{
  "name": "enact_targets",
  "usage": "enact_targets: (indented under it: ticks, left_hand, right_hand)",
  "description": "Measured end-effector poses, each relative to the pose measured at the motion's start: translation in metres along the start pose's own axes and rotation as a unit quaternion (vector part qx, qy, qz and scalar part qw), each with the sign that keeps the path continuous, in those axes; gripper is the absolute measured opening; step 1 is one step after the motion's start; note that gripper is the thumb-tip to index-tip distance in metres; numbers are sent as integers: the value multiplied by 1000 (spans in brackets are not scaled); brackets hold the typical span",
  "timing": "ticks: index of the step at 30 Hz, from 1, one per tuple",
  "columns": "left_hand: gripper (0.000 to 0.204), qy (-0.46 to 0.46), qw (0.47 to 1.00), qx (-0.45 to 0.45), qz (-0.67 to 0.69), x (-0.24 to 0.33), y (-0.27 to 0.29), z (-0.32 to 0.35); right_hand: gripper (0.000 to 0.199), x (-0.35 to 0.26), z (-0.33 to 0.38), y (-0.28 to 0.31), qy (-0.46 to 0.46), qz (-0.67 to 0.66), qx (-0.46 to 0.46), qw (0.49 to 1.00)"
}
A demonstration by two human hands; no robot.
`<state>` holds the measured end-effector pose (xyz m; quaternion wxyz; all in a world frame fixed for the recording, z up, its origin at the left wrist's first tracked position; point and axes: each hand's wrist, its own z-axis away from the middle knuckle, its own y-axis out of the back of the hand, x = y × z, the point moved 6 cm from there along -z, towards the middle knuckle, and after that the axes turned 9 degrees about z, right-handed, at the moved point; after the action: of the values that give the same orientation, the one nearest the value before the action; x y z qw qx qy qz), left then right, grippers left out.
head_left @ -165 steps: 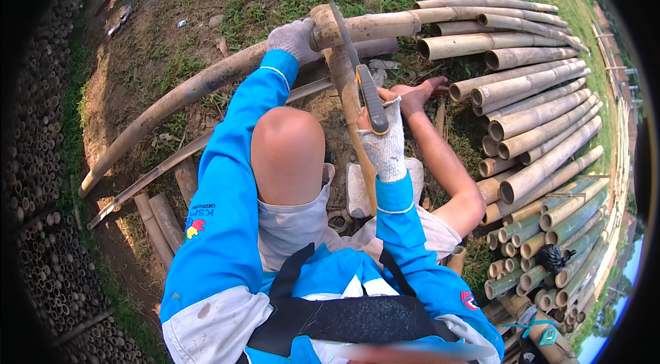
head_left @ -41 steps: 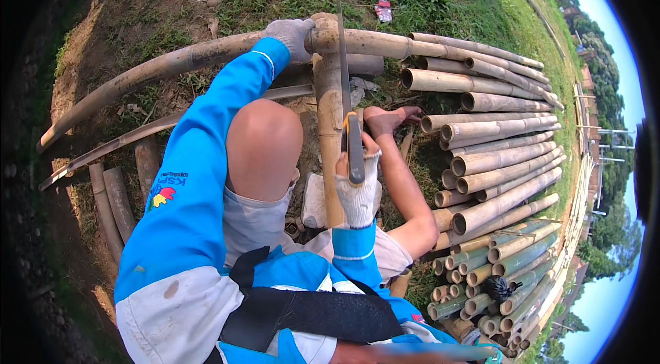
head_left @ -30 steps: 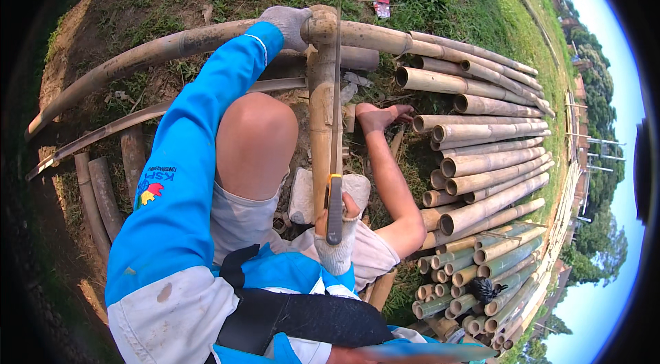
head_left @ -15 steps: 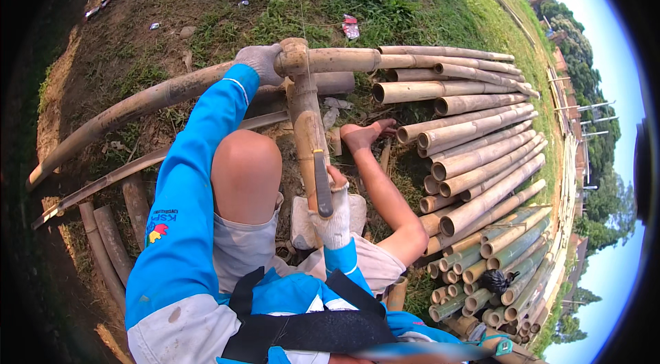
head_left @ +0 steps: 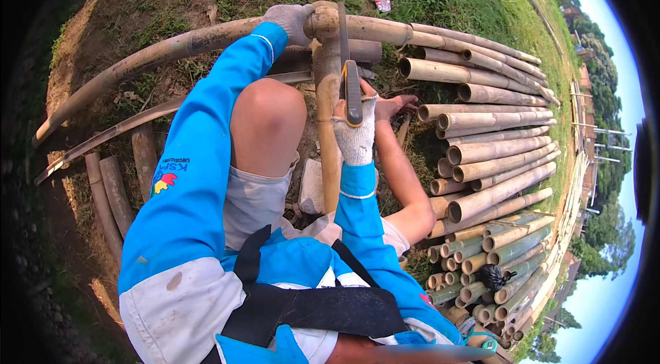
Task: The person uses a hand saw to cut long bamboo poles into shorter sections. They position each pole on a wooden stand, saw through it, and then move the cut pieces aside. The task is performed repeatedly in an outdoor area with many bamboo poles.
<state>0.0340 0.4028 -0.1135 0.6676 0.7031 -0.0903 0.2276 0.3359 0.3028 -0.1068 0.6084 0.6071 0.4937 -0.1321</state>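
Observation:
A long bamboo pole point(head_left: 189, 44) lies across in front of me, over a shorter bamboo piece point(head_left: 326, 96) that points toward me. My left hand point(head_left: 292, 24), in a grey work glove, is closed around the pole just left of a thick node. In my right hand point(head_left: 355, 138), also gloved, is a handsaw point(head_left: 353, 92), gripped by its dark handle with a yellow edge. Its thin blade runs away from me across the pole just right of the node. Whether the teeth have bitten into the bamboo cannot be made out.
Several cut bamboo poles point(head_left: 502, 151) are stacked at the right, open ends toward me. A split bamboo strip point(head_left: 117, 127) and short bamboo lengths point(head_left: 113, 192) lie at the left. My bare foot point(head_left: 393, 106) rests near the stack. A pale block point(head_left: 311, 186) sits between my legs.
My right hand has pushed the saw forward, away from me, so the blade now reaches past the pole. My left hand keeps its hold on the pole. The whole view has shifted slightly.

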Motion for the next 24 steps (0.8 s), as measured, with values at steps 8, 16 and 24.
enact_targets:
  ticks: [8, 16, 24]
  left_hand:
    - [67, 4, 996, 76, -36, -5, -7, 2]
    - [70, -17, 999, 34, 27, -1, 3, 4]
    - [62, -1, 999, 34, 2, -9, -6, -5]
  right_hand:
    - [55, -29, 116, 49, 71, -75, 76, 992]
    - [57, -8, -50, -5, 41, -29, -20, 999]
    - [56, -31, 155, 61, 37, -14, 106, 994]
